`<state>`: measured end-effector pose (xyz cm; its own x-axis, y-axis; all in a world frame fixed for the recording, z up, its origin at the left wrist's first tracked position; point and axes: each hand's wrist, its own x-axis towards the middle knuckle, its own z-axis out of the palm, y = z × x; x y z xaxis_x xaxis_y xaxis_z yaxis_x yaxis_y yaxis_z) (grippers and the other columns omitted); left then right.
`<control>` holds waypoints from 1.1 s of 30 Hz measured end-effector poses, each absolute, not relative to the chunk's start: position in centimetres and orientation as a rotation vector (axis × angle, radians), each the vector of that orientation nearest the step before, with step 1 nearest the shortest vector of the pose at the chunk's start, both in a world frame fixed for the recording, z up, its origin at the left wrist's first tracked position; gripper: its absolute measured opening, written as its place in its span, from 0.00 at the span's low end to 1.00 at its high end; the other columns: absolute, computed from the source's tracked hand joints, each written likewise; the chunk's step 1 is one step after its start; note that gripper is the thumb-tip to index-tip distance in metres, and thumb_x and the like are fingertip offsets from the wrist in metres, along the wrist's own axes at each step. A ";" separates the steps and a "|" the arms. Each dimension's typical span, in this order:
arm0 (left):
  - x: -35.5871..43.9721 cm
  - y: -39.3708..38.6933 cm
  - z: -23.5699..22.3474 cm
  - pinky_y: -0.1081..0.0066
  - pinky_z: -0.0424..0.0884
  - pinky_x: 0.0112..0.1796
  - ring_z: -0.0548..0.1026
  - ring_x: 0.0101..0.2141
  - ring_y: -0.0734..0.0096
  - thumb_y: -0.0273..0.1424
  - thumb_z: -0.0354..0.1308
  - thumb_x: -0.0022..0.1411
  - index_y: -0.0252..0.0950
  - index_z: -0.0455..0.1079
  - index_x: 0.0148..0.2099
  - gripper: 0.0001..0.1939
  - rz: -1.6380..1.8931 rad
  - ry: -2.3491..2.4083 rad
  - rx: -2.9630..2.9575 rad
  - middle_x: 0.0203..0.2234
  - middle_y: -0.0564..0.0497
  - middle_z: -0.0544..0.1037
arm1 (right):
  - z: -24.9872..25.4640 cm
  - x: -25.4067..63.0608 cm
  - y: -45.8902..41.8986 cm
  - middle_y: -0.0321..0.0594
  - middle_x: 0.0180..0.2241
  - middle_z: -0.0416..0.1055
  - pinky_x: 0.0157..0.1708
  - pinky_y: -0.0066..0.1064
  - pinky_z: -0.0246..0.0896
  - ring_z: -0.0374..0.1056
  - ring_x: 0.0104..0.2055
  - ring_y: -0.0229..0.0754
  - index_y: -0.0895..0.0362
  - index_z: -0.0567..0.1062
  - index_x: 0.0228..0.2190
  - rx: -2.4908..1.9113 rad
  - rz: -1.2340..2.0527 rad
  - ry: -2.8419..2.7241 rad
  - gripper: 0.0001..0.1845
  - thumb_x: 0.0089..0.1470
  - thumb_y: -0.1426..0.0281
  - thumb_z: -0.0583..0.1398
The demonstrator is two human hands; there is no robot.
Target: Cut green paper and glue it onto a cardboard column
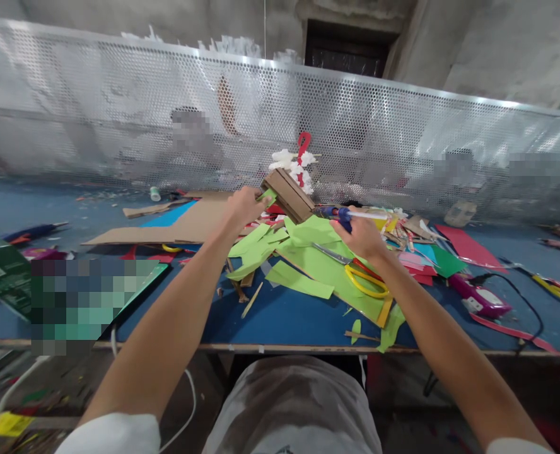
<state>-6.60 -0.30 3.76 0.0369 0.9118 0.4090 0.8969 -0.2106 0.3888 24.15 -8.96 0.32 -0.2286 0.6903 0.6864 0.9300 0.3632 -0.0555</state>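
My left hand (248, 205) is closed at the near-left end of a folded brown cardboard piece (290, 195), held tilted above the table. A bit of light green paper (268, 198) shows between the fingers and the cardboard. In my right hand (362, 238) is a blue hot glue gun (333, 212), a whitish glue stick showing at its rear. Its nozzle points left, close to or touching the cardboard's lower right end; I cannot tell which. Under both hands lie cut light green paper sheets (303, 277). Scissors with yellow and orange handles (366, 282) rest on them, near my right wrist.
Behind the blue table (270, 321) stands a perforated metal screen (166, 88). White paper flowers with a red stem (295, 165) stand upright behind the cardboard. Flat cardboard (190, 224) lies left; a purple device (481, 296) with a black cord lies right. A tablet (140, 284) leans at left.
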 end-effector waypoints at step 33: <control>-3.8 -2.6 3.9 0.57 0.72 0.49 0.80 0.50 0.45 0.47 0.54 0.70 0.42 0.79 0.53 0.21 0.879 1.841 2.416 0.45 0.40 0.85 | 0.7 23.8 -9.3 0.52 0.39 0.76 0.39 0.37 0.60 0.73 0.41 0.53 0.58 0.77 0.41 -1.485 -0.508 -1.946 0.30 0.72 0.48 0.47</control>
